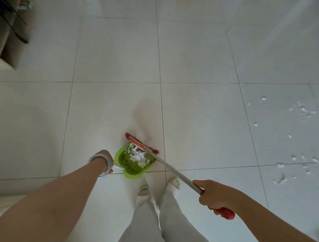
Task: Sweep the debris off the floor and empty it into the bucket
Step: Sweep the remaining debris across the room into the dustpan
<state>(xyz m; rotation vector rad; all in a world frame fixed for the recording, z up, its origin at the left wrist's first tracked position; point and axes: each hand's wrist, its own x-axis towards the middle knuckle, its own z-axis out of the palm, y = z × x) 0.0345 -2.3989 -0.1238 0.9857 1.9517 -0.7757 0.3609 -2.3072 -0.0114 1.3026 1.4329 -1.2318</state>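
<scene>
Across the pale tiled floor [112,51] that fills nearly all of my view, dark grout lines run in a grid, and a brownish piece of furniture [8,34] stands at the far left edge. Next come my light trousers [157,224] and my two bare forearms reaching down. My right grip [214,195] is curled tight round the broom [170,168], holding its silver pole just above the red end of the handle. The pole slants down and leftward to the red head, which sits at the mouth of the green dustpan [131,168]. My left grip [105,159] is just beside the dustpan's left side, holding its pale handle, though most of my fingers are hidden behind the back of the hand. The dustpan sits low just ahead of my slippers [174,182]. A heap of white debris [139,156] lies inside it, against the broom head. More white scraps [303,110] are scattered over the tiles well off to the right. A pale bangle [95,157] circles my left wrist.
</scene>
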